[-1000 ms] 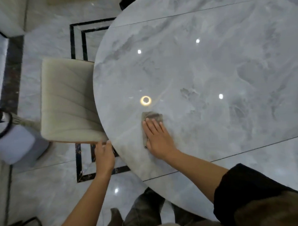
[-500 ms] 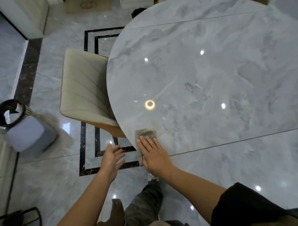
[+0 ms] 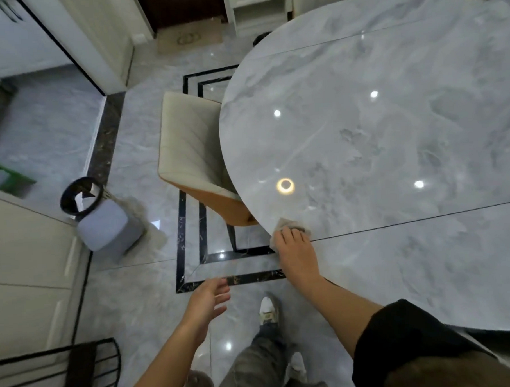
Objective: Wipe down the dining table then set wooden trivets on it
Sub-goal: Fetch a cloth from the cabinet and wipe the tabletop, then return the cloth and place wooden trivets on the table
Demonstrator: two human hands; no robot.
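Note:
The round grey marble dining table (image 3: 377,147) fills the right of the head view. A small grey-brown cloth (image 3: 287,224) lies at the table's near left rim. My right hand (image 3: 297,251) presses flat on the cloth with straight fingers, covering most of it. My left hand (image 3: 207,302) hovers over the floor below and left of the rim, fingers spread and relaxed, holding nothing. No wooden trivets are in view.
A cream chair (image 3: 192,158) with an orange underside is tucked under the table's left edge. A grey waste bin (image 3: 103,220) with a black rim stands on the floor at left. A black wire rack (image 3: 57,374) sits at bottom left. My shoes (image 3: 267,311) are below.
My right hand has dragged the cloth from the tabletop toward me to the near left rim. My left hand has left the table edge and dropped lower over the floor.

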